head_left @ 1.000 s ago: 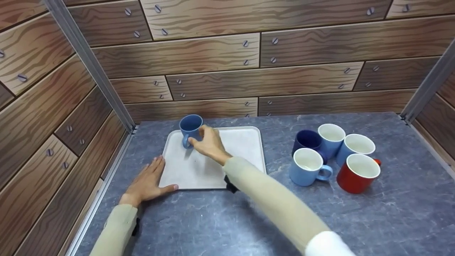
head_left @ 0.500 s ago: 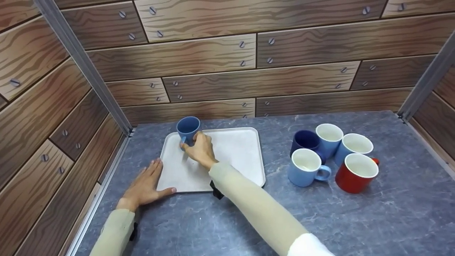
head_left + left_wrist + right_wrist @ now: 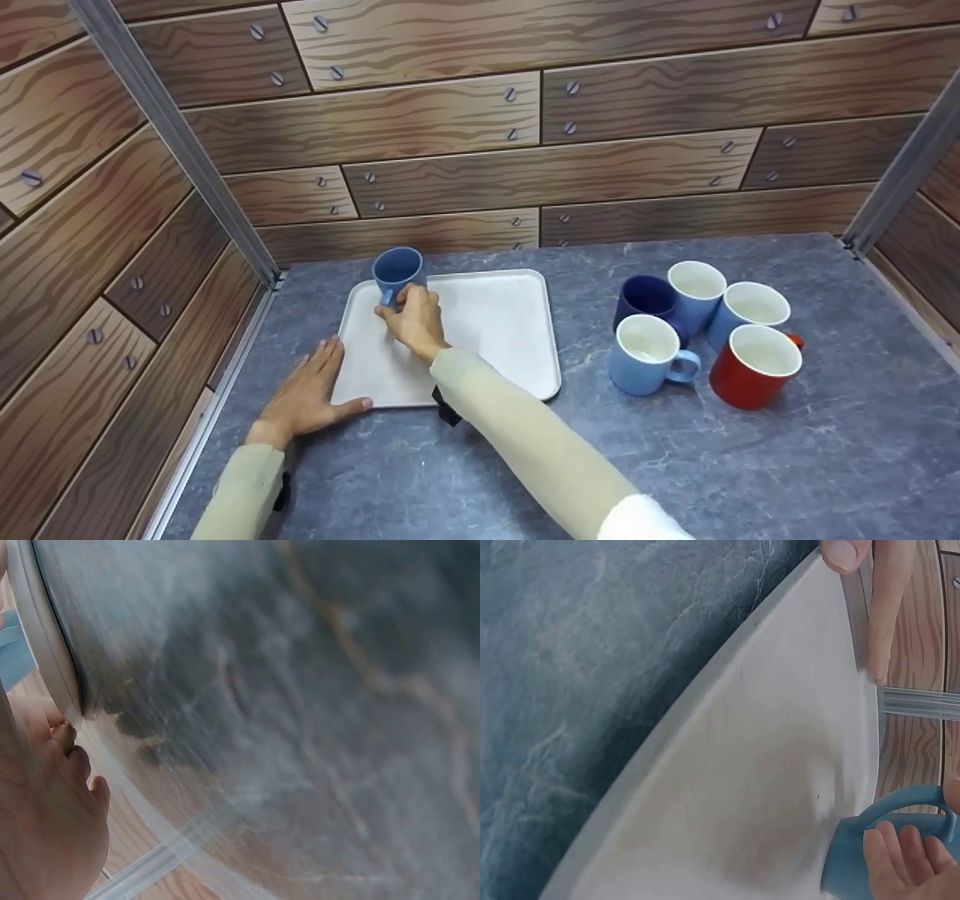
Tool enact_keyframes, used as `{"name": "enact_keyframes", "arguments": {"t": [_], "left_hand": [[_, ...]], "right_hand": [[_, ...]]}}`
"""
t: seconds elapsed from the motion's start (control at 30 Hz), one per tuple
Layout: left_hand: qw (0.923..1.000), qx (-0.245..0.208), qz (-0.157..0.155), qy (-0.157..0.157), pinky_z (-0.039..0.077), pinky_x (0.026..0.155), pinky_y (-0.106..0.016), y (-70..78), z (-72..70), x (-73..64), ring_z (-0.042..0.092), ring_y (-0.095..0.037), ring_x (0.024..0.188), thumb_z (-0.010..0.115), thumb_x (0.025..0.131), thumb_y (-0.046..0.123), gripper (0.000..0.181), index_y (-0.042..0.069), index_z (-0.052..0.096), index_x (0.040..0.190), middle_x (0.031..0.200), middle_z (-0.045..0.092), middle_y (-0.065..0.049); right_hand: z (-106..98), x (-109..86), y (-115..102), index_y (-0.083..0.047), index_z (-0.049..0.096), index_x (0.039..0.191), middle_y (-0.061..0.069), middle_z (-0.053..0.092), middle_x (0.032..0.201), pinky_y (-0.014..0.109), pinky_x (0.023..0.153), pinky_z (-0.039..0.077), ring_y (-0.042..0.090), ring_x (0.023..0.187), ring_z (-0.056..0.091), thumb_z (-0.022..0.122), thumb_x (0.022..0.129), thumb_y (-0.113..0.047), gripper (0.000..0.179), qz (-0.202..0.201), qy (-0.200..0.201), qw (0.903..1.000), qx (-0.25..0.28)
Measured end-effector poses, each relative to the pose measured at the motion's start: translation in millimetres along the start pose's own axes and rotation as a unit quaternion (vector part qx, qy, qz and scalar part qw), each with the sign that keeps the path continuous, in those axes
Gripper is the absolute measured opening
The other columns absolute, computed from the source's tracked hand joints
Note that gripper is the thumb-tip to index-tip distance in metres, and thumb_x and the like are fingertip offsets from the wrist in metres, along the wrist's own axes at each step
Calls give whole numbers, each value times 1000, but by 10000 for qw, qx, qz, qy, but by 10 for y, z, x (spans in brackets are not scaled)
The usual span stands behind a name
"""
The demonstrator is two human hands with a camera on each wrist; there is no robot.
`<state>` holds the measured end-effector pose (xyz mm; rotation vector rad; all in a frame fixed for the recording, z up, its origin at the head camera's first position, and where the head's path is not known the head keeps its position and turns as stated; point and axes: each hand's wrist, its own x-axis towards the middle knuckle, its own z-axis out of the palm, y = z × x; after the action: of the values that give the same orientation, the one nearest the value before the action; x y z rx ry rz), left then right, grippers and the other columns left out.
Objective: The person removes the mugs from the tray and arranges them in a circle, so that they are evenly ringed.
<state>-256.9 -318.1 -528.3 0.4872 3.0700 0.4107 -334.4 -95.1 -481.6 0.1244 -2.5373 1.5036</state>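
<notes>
A white rectangular tray (image 3: 495, 330) lies on the grey tabletop, left of the middle. At its far left corner stands a blue mug (image 3: 399, 264), upright, with its handle towards the person. My right hand (image 3: 412, 319) holds this mug low on its near side, the thumb at the handle; in the right wrist view the fingers (image 3: 913, 851) lie against the mug's wall. My left hand (image 3: 304, 394) rests with fingers spread at the tray's near left corner, touching its edge. Part of the mug is hidden behind the right hand.
To the right stand several mugs close together: a dark blue mug (image 3: 646, 296), three light blue mugs including the nearest one (image 3: 637, 367), and a red mug (image 3: 750, 379). Wood-patterned walls (image 3: 450, 180) enclose the table at the back and sides.
My right hand has shifted left and nearer along the mug, its thumb now farther round the handle. The handle has turned slightly. The left hand keeps its place at the tray corner.
</notes>
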Motion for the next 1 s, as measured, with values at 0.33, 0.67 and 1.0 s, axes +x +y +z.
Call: {"name": "enact_keyframes", "arguments": {"t": [0.33, 0.67, 1.0], "left_hand": [[10000, 9, -8, -26, 19, 133, -62, 6, 6, 6, 21, -44, 163, 64, 87, 80, 121, -1, 26, 167, 176, 22, -21], [10000, -39, -19, -41, 20, 132, -63, 25, -7, 1, 20, -44, 163, 65, 87, 80, 121, -2, 26, 167, 176, 22, -21], [9999, -57, -80, -96, 19, 133, -63, 21, -23, -4, 19, -44, 164, 65, 87, 80, 122, -2, 25, 168, 177, 20, -21]], "right_hand": [[-100, -9, 24, -9, 74, 88, 7, 78, 90, 38, 76, 62, 20, 80, 72, 82, 92, -19, 13, 12, -33, 9994, -355], [-356, 99, 198, -5, 81, 98, 4, 75, 90, 33, 77, 58, 18, 83, 66, 65, 100, -7, 16, 143, -211, 9993, -261], [-521, 143, 280, -1, 82, 99, 13, 78, 94, 22, 68, 49, 12, 79, 59, 64, 103, -2, 19, -29, -390, 9990, 230]]}}
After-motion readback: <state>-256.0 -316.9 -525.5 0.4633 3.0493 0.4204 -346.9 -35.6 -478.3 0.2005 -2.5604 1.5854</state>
